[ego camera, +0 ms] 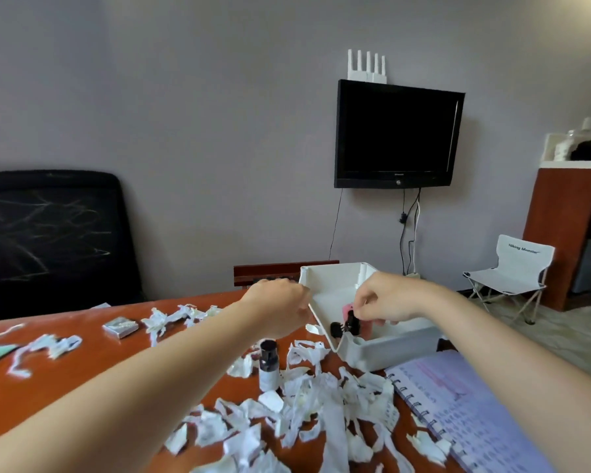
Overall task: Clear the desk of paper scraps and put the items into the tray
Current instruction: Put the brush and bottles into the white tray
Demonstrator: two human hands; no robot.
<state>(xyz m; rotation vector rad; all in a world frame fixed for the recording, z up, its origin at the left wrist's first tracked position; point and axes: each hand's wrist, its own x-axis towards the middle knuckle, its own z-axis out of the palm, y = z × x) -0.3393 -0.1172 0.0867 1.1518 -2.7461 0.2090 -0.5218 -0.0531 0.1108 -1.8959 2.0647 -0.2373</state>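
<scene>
Both hands are out at the white tray (389,349), which sits near the far right edge of the reddish-brown worktop (93,356). My left hand (277,310) is at the tray's left rim, fingers curled over the edge and holding it. My right hand (386,302) reaches down inside the tray, thumb and fingertips pinching a black clip (352,322) just above the tray floor. A second black clip (336,329) lies beside it in the near left corner, and a pink item (348,309) shows behind them, partly hidden by the fingers.

Just in front of the tray, torn white paper scraps (321,404) are heaped over the near part of the worktop, with more strewn to the left and along the far edge. A small bottle (268,365) with a dark cap stands upright among them, below my left wrist. An open spiral notebook (475,414) lies to the right, touching the pile. A small flat box (120,326) rests further left.

Beyond the worktop, a black chair (48,233) stands on the left, a dark television (396,134) hangs on the wall, and a white folding chair (512,278) sits on the floor at right
</scene>
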